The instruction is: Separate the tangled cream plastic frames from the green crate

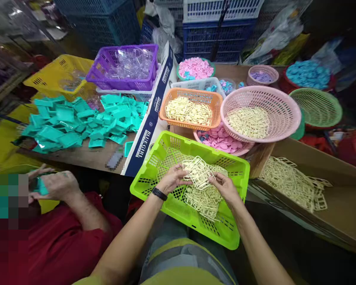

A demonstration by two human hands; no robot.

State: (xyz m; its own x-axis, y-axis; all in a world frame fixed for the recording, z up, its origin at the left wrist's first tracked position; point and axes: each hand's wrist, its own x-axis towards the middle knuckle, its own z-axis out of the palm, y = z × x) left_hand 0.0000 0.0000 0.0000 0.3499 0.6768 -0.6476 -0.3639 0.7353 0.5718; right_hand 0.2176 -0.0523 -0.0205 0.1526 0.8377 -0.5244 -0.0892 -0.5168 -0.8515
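A lime green basket (pixel 154 166) rests on my lap and holds a heap of pale yellow plastic frames (pixel 203 198). My left hand (pixel 173 179), with a black band on the wrist, and my right hand (pixel 224 186) are both closed on one pale yellow plastic frame (pixel 199 173), held just above the heap, one hand at each side of it.
An orange basket (pixel 192 126) and a pink round basket (pixel 287 114) hold more yellow frames; more lie in a cardboard box (pixel 344 206) at right. Teal plastic pieces (pixel 77 122) cover the table. A person in red (pixel 62 237) at my left handles a teal piece.
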